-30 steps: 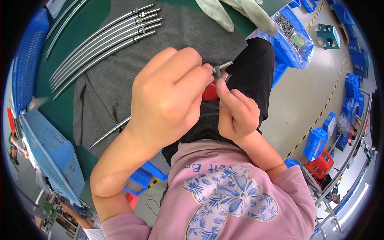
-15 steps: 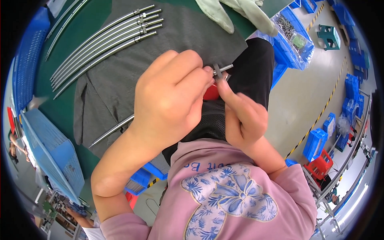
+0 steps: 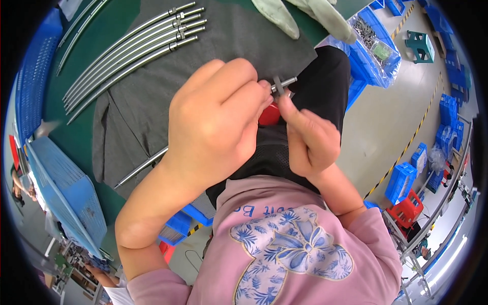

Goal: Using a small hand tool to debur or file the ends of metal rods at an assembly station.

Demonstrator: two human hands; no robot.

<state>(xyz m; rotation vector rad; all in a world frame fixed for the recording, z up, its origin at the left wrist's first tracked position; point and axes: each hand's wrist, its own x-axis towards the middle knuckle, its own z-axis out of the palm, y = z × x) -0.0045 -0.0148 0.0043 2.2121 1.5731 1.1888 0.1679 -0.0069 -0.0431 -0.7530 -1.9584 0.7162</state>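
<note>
A thin shiny metal rod [image 3: 142,166] runs from the lower left, behind my left wrist, and its narrow tip comes out past my fingers. My left hand [image 3: 213,122] is closed around this rod close to that end. A small flat grey piece [image 3: 278,85] stands across the tip; its exact kind is not clear. My right hand [image 3: 315,145] has its thumb up against the grey piece, with the fingers curled and partly hidden beneath. Several similar metal rods [image 3: 137,53] with collars lie side by side on the dark grey cloth [image 3: 239,38] at the upper left.
Pale work gloves [image 3: 277,18] lie at the table's far edge. Light blue perforated baskets [image 3: 66,188] stand at the left. To the right, a blue bin [image 3: 378,71] holds small metal parts in plastic. Farther off are a green stool [image 3: 420,47] and a red chair [image 3: 406,208].
My right thumb and the grey piece have shifted very slightly at the rod's tip. My left hand keeps its grip, and the view has moved a little.
</note>
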